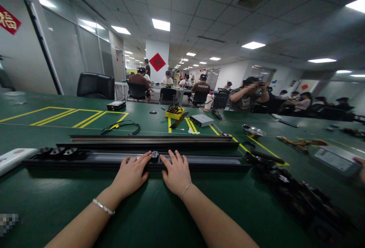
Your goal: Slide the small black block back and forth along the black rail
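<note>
Black pile (299, 196) at right is blurring, its pieces hard to separate; another person's hand (362, 168) is being cut off at the right edge. Left hand (131, 172) and right hand (177, 171) are partly hiding the black channel (218, 160), fingers lying loosely spread, unclenched. Small black part (154, 156) is sitting in the channel between 2 index fingertips (148, 154); cannot tell whether they are pressing it

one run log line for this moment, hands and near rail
left hand: on near black rail, beside small dark block | right hand: same rail, block's other side | three dark parts: rail's left end
</note>
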The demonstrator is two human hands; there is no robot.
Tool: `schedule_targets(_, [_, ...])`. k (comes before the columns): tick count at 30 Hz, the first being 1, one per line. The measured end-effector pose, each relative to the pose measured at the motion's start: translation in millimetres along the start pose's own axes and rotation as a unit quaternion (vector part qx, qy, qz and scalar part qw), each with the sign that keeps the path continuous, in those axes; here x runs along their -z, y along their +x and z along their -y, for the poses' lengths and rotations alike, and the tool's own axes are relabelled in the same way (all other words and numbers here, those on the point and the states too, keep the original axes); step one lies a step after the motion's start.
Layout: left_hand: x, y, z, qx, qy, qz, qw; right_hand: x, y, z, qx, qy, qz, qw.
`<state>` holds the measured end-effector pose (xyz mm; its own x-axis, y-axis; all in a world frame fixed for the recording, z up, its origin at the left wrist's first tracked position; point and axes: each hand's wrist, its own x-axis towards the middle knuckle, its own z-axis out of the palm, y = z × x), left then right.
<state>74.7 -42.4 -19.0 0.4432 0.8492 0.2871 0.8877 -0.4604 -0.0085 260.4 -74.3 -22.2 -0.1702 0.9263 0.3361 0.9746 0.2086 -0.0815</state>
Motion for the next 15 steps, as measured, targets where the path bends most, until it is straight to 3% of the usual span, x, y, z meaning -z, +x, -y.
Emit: schedule_targets(15, [1.6,0.8,-1.9,0.001,0.003,0.001,1.0,-3.1,-0.5,-0.6,0.006,-0.001,-0.017,1.0])
